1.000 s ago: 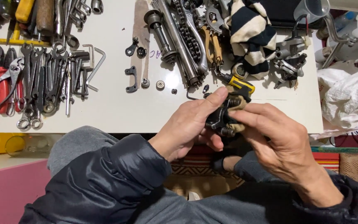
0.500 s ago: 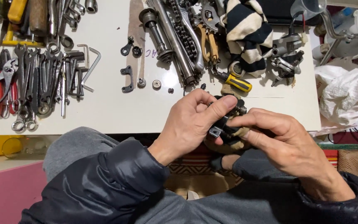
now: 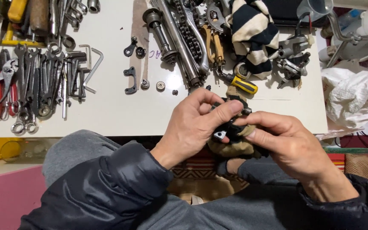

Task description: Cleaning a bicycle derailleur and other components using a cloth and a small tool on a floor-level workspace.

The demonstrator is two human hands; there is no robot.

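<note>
- A row of steel spanners and hex keys (image 3: 50, 81) lies at the far left of the white table (image 3: 120, 113), well apart from the hands.
- The left hand (image 3: 194, 125) closes thumb and fingers on a small black metal mechanical part (image 3: 228, 123) at the table's near edge.
- The right hand (image 3: 286, 142) pinches the same part through a tan rag (image 3: 235, 147); the wiping looks unfinished.
- A yellow-handled screwdriver (image 3: 243, 84) lies just beyond, untouched.
</note>
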